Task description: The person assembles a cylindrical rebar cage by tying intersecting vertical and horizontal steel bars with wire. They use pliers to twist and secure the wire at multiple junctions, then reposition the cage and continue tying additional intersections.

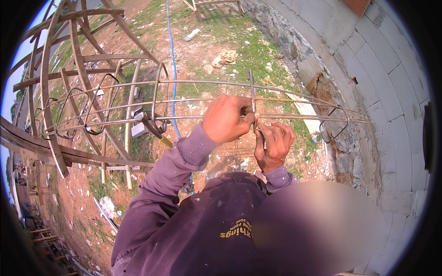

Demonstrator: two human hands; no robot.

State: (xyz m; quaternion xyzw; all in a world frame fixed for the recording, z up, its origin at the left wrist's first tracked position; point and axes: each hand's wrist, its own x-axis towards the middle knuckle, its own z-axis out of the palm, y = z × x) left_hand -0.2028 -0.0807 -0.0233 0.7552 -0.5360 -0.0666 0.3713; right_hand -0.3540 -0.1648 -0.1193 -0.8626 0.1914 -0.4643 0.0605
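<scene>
Purple sweatshirt [184, 230] nearest the camera, at the lower edge. Beyond it, pinching a steel stirrup [252, 87] between thumb and fingers of the left hand [228, 119], at its crossing with long horizontal rebars [184, 117]. Right hand [275, 145] curled just below that crossing; cannot tell whether pinching wire. Wooden frame [76, 50] at left, grey block wall [403, 138] at right. Apparently at the step of fixing the stirrup; next, seems to call for steadying it squarely and securing the joint.
</scene>
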